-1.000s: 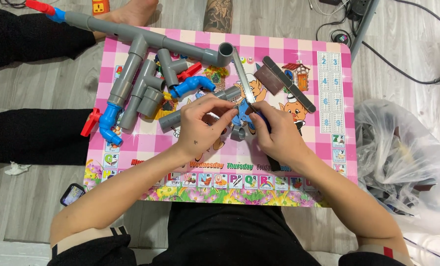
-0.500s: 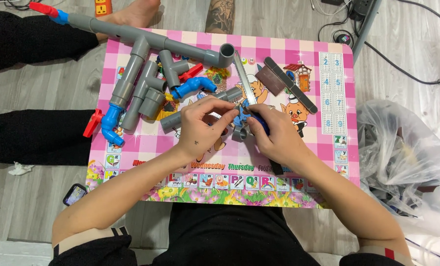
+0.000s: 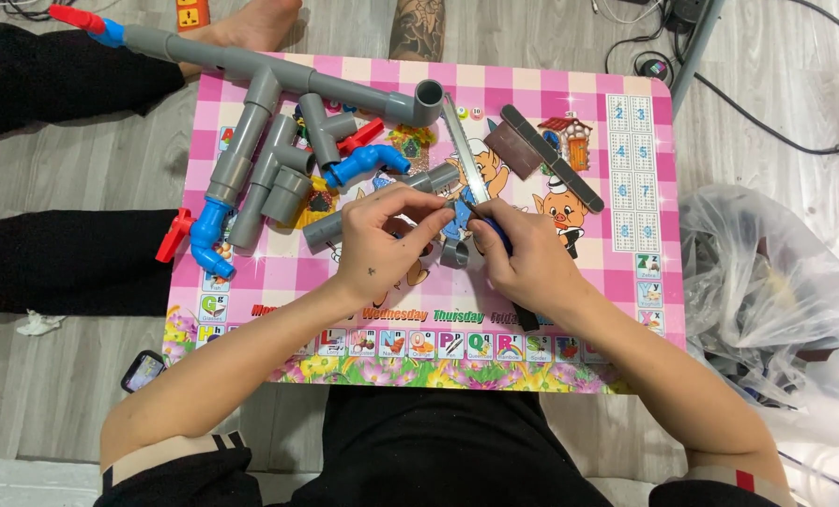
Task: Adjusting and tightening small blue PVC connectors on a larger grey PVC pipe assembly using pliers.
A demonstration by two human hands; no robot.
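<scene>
Two hands meet at frame centre over a pink checked table (image 3: 626, 282) with cartoon pigs and letter tiles printed on it. Left hand (image 3: 382, 239) has fingers curled, fingertips pinched narrow on a small part at the end of a short grey pipe (image 3: 330, 228) lying on the table just left of centre; exactly what the pinch holds is hidden by the fingers. Right hand (image 3: 523, 258) is closed around a blue-handled tool (image 3: 495, 230), with a thin metal blade (image 3: 462, 150) running from the hands toward upper centre. Whether blade and handle are one piece, cannot tell. Small grey ring fitting (image 3: 454, 252) sits on the table between the two hands, just below the fingertips, touching neither as far as visible.

Upper left of the table: assembled grey pipe run (image 3: 251, 127) with tees and an elbow (image 3: 427, 101), blue elbow (image 3: 211, 239) with red valve handle (image 3: 174, 235) at its lower end, hanging off the left table edge. Another blue fitting (image 3: 368, 161) and a red handle (image 3: 361, 134) lie near centre top. Dark flat bar (image 3: 551, 158) and brown block (image 3: 511, 148) sit upper right of centre. Clear plastic bag (image 3: 767, 310) is on the floor at right edge. Phone (image 3: 143, 369) lies on the floor at lower left.
</scene>
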